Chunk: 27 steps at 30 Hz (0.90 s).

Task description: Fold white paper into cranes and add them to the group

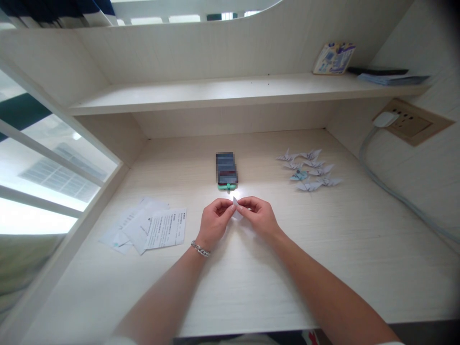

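A small piece of folded white paper (236,213) is pinched between my two hands above the middle of the desk. My left hand (215,219), with a silver chain bracelet (200,248) at the wrist, grips its left side between thumb and fingers. From the right, my right hand (259,215) pinches the other side. The fingers cover part of the paper, so its full shape is hidden. Just beyond the hands lies a pixelated phone-like device (226,167) with a green edge and a bright light at its near end.
Several folded paper cranes (312,184), one of them bluish, lie at the right on the desk (359,258). Loose printed sheets (166,229) overlap at the left. A shelf (201,93) spans the back. A grey cable (391,194) runs from the wall socket (413,122).
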### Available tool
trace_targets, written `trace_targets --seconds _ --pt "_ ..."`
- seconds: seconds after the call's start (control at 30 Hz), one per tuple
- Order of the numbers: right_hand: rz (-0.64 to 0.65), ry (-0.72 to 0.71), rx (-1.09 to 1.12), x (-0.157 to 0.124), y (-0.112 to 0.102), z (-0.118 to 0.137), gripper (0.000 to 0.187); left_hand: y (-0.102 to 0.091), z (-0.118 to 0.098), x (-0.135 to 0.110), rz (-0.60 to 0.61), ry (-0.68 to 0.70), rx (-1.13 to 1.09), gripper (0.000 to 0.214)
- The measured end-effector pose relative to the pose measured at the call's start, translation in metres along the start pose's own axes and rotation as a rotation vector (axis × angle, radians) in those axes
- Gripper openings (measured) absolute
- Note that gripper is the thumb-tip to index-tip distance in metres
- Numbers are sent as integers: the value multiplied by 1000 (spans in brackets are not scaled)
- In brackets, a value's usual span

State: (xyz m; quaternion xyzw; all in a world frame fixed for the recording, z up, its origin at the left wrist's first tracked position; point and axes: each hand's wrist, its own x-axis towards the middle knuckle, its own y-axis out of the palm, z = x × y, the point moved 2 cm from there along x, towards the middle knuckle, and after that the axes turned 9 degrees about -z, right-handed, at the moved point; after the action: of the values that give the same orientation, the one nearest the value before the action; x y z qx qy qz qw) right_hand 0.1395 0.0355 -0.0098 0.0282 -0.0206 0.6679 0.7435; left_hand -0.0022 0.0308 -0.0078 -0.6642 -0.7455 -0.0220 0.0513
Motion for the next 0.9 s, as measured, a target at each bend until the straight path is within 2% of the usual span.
trace_targets --seconds 0.17,0.4,0.6,0.9 --pt "-38 11 10 0 0 0 23 2 -4 -3 35 32 52 17" --pt "-45 33 54 -1 0 0 20 6 -2 -7 -35 24 0 21" --pt "-57 41 111 -1 1 -3 19 7 0 -7 -35 40 19 19" --pt "-90 155 255 -2 4 -7 20 9 -2 -7 -39 44 -16 18"
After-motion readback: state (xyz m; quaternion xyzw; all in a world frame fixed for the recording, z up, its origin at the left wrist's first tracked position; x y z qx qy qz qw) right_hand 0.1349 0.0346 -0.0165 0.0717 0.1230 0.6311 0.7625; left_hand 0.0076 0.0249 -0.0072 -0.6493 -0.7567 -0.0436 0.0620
